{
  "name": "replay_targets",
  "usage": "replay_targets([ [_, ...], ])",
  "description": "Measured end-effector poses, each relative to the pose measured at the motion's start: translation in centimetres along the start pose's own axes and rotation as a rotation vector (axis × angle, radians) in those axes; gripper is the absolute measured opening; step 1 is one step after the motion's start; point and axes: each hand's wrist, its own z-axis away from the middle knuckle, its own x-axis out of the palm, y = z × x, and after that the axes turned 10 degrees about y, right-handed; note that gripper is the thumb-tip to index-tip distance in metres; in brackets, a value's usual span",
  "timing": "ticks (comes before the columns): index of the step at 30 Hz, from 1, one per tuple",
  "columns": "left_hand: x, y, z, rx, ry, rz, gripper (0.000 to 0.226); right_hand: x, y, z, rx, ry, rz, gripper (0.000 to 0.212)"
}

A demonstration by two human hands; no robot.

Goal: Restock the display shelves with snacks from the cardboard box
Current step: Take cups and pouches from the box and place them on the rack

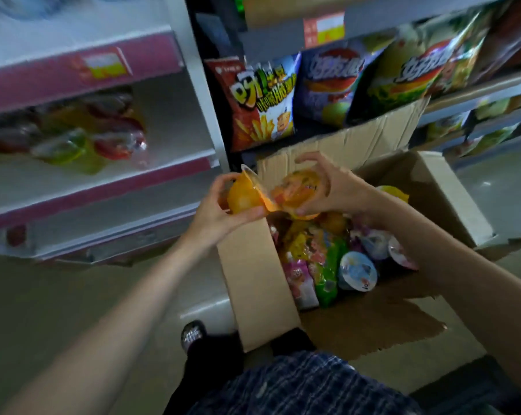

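Snacks for restocking: two orange, clear-plastic jelly cups with foil lids, held at frame centre above the open brown cardboard box (262, 283). Head view: the left hand (223, 211) curls its fingers round the plain orange jelly cup (242, 197); the right hand (334, 190) grips the printed-lid orange jelly cup (298, 193), thumb below and fingers arched over. The two cups touch at their rims. Below them the box holds mixed packets and round foil-lidded tubs (358, 271). The white shelf with pink edge strip (88, 193), left of frame, already carries red and green jelly cups (73, 145).

Risks, as judged: the shallow fingertip hold on the right cup may slip, dropping it back into the box; touching rims could snag when separated; the raised front box flap (358, 145) at centre may catch a wrist.
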Motion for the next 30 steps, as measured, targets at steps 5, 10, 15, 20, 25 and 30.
replay_targets([
  [5, -9.6, 6.3, 0.5, 0.25, 0.109, 0.161, 0.067, 0.9, -13.7, 0.1, -0.235, 0.112, -0.003, 0.082],
  [10, -22.9, 10.9, 2.4, 0.558, 0.043, 0.108, 0.077, 6.1, -26.8, 0.1, -0.424, 0.177, -0.046, 0.08],
  [15, -34.9, 12.7, 4.4, 0.667, 0.19, 0.077, 0.053, 11.8, -37.7, -1.6, -0.56, 0.196, -0.028, 0.078],
  [20, -43.0, 11.6, 4.9, 0.601, 0.58, 0.073, 0.054, 17.4, -44.0, -5.4, -0.514, 0.361, -0.079, 0.064],
  [25, -47.5, 8.2, 3.1, 0.413, 0.769, -0.438, 0.056, 23.6, -46.8, -9.9, -0.388, 0.399, -0.109, 0.065],
  [30, -49.1, 6.3, 0.0, 0.435, 0.893, -0.779, 0.059, 26.5, -47.8, -13.0, -0.317, 0.442, -0.084, 0.057],
])
